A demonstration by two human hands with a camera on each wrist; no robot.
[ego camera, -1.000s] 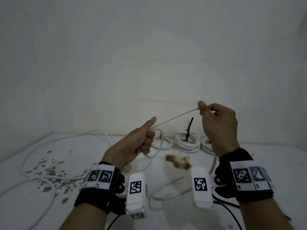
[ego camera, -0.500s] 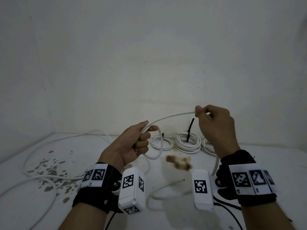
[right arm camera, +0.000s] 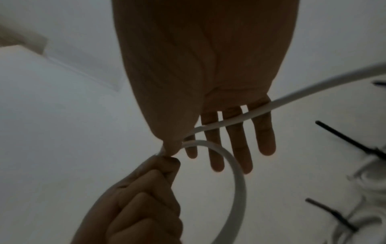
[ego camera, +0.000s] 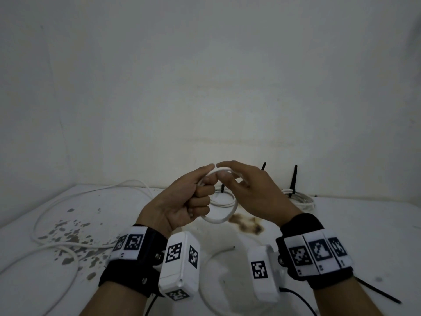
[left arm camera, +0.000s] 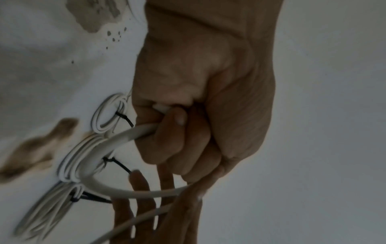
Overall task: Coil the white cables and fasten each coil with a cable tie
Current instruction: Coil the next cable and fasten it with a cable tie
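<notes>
My left hand is raised over the table, fingers curled round a small loop of white cable. The right hand meets it at the top of the loop. Its thumb and forefinger pinch the cable there and the other fingers stay straight, with the cable lying across them. From there the cable runs off to the right. Its free end lies on the table below the hands. In the left wrist view the fist grips the loop.
Tied coils with upright black ties lie along the back wall. Long loose white cable sprawls over the left of the white table. A brown stain and a loose black tie mark the table.
The right hand has carried its stretch of cable left to the left hand, closing another loop. The hands, apart before, now touch.
</notes>
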